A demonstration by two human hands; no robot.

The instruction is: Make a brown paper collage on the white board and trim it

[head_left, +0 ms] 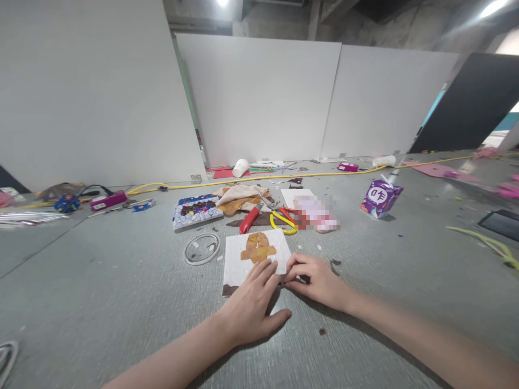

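A white square board (pixel 237 270) lies on the grey floor in front of me, with a figure of orange-brown cloth pieces (pixel 258 249) on its face. Along its near edge runs a dark brown strip (pixel 230 290), partly covered by my hand. My left hand (pixel 256 302) rests open across the board's lower part, fingers flat and thumb out. At the board's lower right corner, my right hand (pixel 310 278) is closed in a pinch; what its fingertips grip is too small to make out. Beyond the board lie yellow-handled scissors (pixel 284 224) and a red-handled cutter (pixel 250 219).
Past the board are crumpled tan cloth (pixel 243 199), a patterned box with brown bits (pixel 198 210) and a roll of tape (pixel 202 249). A purple carton (pixel 381 198) stands to the right. A yellow cable (pixel 259 177) crosses before white panels (pixel 259 102).
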